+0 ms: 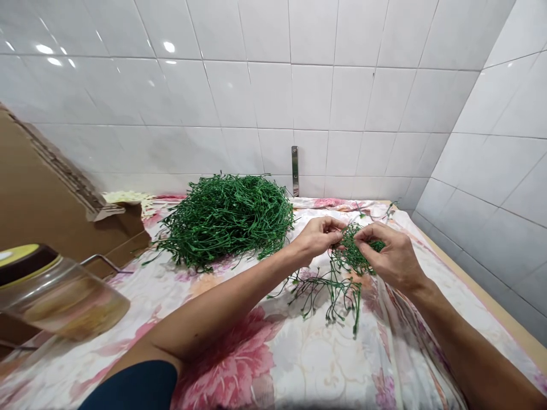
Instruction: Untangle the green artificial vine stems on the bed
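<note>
Green vine strands (337,287), plastic we think, hang pinched in our left hand (315,237) and right hand (391,256); a tangled vine heap (226,219) lies beyond the left hand, and a hard tug could snag or snap stems.
</note>
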`<state>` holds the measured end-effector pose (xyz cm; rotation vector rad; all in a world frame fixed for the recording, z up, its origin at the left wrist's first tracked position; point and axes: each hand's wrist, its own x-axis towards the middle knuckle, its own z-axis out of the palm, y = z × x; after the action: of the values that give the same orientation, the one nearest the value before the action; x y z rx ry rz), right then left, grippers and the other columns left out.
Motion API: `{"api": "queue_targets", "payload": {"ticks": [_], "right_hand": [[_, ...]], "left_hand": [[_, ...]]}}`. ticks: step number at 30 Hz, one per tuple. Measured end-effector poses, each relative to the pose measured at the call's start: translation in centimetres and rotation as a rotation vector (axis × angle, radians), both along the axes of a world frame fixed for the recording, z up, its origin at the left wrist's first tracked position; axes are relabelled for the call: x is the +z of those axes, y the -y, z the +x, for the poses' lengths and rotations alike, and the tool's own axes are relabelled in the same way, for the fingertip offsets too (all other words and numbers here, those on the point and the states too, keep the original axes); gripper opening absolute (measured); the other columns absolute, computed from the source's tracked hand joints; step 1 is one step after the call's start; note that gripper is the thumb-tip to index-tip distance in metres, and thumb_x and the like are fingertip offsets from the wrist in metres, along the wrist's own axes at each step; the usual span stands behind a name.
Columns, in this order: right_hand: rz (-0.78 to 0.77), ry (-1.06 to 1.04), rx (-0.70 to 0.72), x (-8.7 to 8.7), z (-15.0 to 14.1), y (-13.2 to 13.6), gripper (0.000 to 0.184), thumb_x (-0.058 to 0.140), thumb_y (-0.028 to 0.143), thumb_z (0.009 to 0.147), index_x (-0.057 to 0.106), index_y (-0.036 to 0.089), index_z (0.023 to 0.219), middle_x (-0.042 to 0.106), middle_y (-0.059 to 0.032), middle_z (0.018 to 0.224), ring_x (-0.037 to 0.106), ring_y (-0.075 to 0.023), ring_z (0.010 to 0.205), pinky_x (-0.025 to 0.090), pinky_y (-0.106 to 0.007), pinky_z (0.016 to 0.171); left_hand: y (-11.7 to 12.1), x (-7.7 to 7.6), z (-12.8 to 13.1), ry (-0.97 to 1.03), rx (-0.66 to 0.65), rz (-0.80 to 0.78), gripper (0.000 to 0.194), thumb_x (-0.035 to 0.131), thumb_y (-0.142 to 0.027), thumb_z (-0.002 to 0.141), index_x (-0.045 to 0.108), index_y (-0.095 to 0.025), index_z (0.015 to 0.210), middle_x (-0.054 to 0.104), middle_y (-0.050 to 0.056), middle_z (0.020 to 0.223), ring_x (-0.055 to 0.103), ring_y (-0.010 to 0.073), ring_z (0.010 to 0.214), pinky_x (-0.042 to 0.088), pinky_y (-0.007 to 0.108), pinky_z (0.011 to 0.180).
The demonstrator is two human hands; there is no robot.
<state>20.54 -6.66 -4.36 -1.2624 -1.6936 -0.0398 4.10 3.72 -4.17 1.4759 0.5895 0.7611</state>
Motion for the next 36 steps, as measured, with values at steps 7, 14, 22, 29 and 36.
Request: {"api": "queue_targets", "payload": {"ticks": [7, 14, 22, 29, 36], "right_hand": [[0.236, 0.324, 0.086, 0.0, -1.0, 0.8, 0.017, 0.06, 0.007, 0.089, 0.068, 0.022, 0.091, 0.072, -0.0057, 0.087, 0.062, -0.0229, 0.087, 0.052, -0.04, 0.082], [0.255, 0.334, 0.169, -0.9, -2.2, 1.0, 0.022, 0.058, 0.002, 0.09, 0.067, 0.02, 0.097, 0.07, -0.0069, 0.09, 0.061, -0.0206, 0.085, 0.054, -0.036, 0.076], [0.265, 0.24, 0.231, -2.4, -3.5, 0.6, 0.024, 0.059, -0.001, 0.089, 0.064, 0.02, 0.099, 0.068, -0.0068, 0.092, 0.063, -0.0188, 0.085, 0.054, -0.034, 0.076], [0.157, 0.168, 0.202, -2.2, -3.7, 0.6, 0.02, 0.06, 0.005, 0.09, 0.064, 0.02, 0.102, 0.066, -0.0058, 0.09, 0.063, -0.019, 0.082, 0.054, -0.035, 0.074], [0.13, -0.062, 0.172, 0.3, -2.6, 2.0, 0.004, 0.064, 0.02, 0.094, 0.068, 0.021, 0.093, 0.07, -0.0047, 0.088, 0.065, -0.0185, 0.08, 0.053, -0.033, 0.075]], "left_hand": [[-1.1, 0.5, -0.1, 0.126, 0.194, -0.004, 0.012, 0.066, -0.003, 0.08, 0.065, -0.009, 0.089, 0.064, 0.001, 0.074, 0.061, 0.0076, 0.062, 0.048, 0.023, 0.065], [-1.1, 1.6, -0.6, 0.193, 0.243, -0.042, 0.013, 0.064, -0.001, 0.082, 0.063, -0.009, 0.092, 0.065, 0.0, 0.069, 0.065, 0.0099, 0.06, 0.048, 0.024, 0.065], [-0.8, 2.2, -1.1, 0.292, 0.219, -0.051, 0.02, 0.07, -0.006, 0.076, 0.063, -0.009, 0.094, 0.064, 0.001, 0.071, 0.065, 0.0114, 0.063, 0.048, 0.026, 0.068], [-0.3, 1.8, -0.6, 0.218, 0.224, 0.073, 0.016, 0.066, -0.004, 0.076, 0.064, -0.01, 0.091, 0.059, -0.002, 0.07, 0.052, 0.0058, 0.057, 0.041, 0.022, 0.059], [0.2, 0.6, 0.1, 0.076, 0.221, 0.294, 0.013, 0.065, -0.009, 0.081, 0.066, -0.011, 0.093, 0.064, 0.002, 0.084, 0.057, 0.0102, 0.074, 0.046, 0.025, 0.072]]}}
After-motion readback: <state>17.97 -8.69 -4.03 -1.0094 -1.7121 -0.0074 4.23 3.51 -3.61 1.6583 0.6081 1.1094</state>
